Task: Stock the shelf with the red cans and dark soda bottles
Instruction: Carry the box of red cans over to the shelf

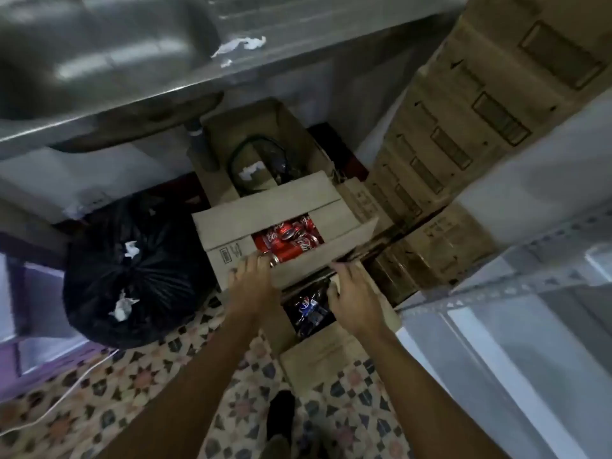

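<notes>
Several red cans [288,238] lie in an open cardboard box [265,207] on the floor. Nearer to me and partly under its flap, a second box [318,356] holds dark soda bottles [308,309] with blue labels. My left hand [253,279] grips the near flap of the can box, fingertips beside a can top. My right hand [354,293] holds the same flap's right end, above the bottles. The metal shelf [496,289] with white boards stands on the right.
A full black rubbish bag [132,276] sits left of the boxes. A steel sink [99,61] overhangs at the top. Stacked cartons [463,127] rise at the right rear. Another open box [265,134] sits behind. A white cable [66,392] crosses the patterned floor.
</notes>
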